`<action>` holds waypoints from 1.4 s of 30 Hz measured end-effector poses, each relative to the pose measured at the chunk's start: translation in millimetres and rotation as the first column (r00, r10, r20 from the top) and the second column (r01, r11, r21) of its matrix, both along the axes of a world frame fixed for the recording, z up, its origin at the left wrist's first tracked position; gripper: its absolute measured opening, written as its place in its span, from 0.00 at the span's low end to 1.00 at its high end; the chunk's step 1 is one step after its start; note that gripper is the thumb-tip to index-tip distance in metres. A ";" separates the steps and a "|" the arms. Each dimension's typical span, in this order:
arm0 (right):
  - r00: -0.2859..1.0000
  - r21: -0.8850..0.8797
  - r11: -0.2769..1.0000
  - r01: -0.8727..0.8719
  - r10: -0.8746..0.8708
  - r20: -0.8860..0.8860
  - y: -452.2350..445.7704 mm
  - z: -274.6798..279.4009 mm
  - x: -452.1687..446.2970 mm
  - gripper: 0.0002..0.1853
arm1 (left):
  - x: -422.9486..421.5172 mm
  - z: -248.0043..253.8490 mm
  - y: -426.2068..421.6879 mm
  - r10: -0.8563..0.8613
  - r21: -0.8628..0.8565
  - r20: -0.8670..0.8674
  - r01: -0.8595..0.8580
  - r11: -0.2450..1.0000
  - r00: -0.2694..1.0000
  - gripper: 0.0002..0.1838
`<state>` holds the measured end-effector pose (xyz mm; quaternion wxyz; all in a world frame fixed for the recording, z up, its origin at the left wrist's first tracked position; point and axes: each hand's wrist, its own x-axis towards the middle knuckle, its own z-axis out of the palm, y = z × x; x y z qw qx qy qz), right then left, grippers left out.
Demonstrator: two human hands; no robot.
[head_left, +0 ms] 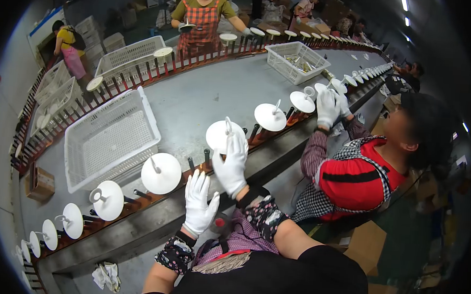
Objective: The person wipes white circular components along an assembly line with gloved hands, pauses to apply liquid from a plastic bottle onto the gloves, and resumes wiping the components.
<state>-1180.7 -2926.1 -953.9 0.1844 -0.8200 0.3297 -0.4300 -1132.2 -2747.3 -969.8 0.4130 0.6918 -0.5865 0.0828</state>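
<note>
- On my feed, the two gloved hands sit apart from each other at the near edge of the grey surface [217, 85].
- I see the left hand [199, 205] empty and spread, fingers stretched forward, its fingertips just beside a dark post [191, 163].
- I have the right hand [231, 165] up against a white disc [214, 134], covering its lower part, with fingers near the ring [228, 119] on the disc's face; I cannot tell whether they grip it.
- That disc is on the near row of posts, between a white disc on its left [167, 176] and another on its right [263, 118], both tilted with their faces up.
- Beyond the left hand, I get a large white basket [155, 128] on the surface.
- Farther across, a smaller basket [282, 68] holds small loose pieces.
- To my right, a co-worker in a red top [345, 182] has both gloved hands [328, 108] at the same row.
- Across the surface, I make out a person in a checked apron [202, 20] beside the far row.
</note>
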 end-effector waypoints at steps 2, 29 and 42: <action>0.998 -0.012 0.998 0.062 -0.062 -0.031 -6.3 17.4 14.2 0.31 | 6.0 26.6 -8.1 0.045 0.061 -0.032 -0.043 0.997 0.998 0.38; 0.924 -0.012 0.985 -0.170 0.155 -0.348 -51.7 -31.4 -38.6 0.31 | -23.2 -34.0 -92.0 -0.006 -0.020 -0.104 0.004 1.000 0.995 0.39; 0.712 0.580 0.452 -0.678 0.599 0.365 -139.3 -72.9 67.6 0.14 | 97.1 -12.4 -189.4 0.104 0.135 -0.203 -0.077 0.988 0.974 0.32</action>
